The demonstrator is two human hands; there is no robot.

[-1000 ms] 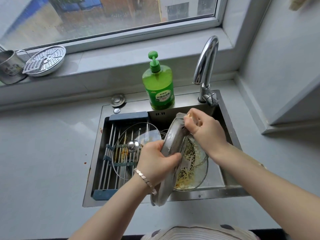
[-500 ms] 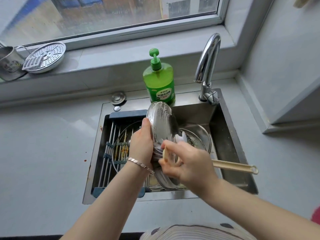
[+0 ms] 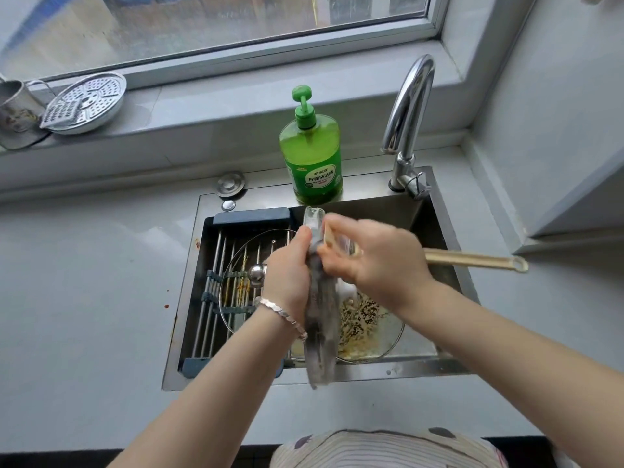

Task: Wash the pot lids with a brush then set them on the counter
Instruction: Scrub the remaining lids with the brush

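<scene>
grey, smooth desk (image 3: 84, 298) surrounds a steel sink (image 3: 388, 214). over it the left hand (image 3: 287, 275) grips a round, streaky grey lid (image 3: 320, 332) held edge-on and blurred. the right hand (image 3: 378, 265) curls round a pale wooden brush (image 3: 472, 260); its bristles are hidden. a food-crusted glass lid (image 3: 371, 332) lies in the basin, partly covered.

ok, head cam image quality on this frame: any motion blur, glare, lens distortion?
Head view: motion blur smears the lid and the right hand gripping the brush; the left hand holding the lid is less smeared; soft daylight, no hard shadows; bright highlights on the faucet; wide-angle bends the windowsill; soap bottle sharp.
</scene>
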